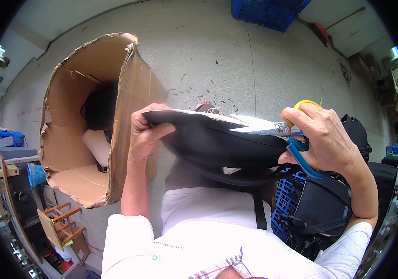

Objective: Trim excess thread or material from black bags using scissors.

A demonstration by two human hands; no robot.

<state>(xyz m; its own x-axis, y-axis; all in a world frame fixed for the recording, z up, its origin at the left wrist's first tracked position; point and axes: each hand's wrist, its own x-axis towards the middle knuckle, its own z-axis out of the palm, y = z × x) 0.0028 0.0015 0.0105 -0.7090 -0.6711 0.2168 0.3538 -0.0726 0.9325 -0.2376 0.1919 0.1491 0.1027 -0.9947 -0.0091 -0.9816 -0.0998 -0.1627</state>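
Note:
In front of my body I hold a black fabric piece (217, 144), broad and curved, with a pale strip along its upper edge and a loose black strap below. My left hand (148, 132) is closed on its left end, thumb on the near side. My right hand (326, 137) grips scissors (259, 128) with one yellow and one blue handle loop. The blades are parted and point left, lying along the upper right edge of the fabric. I cannot tell whether cloth is between them.
A large open cardboard box (127, 125) on the left holds black and beige items. Black bags (322, 204) lie on a blue plastic crate (285, 197) at the right. Dark scraps (210, 93) are scattered on the floor. A wooden stool (62, 223) stands lower left; a blue bin (266, 14) is far ahead.

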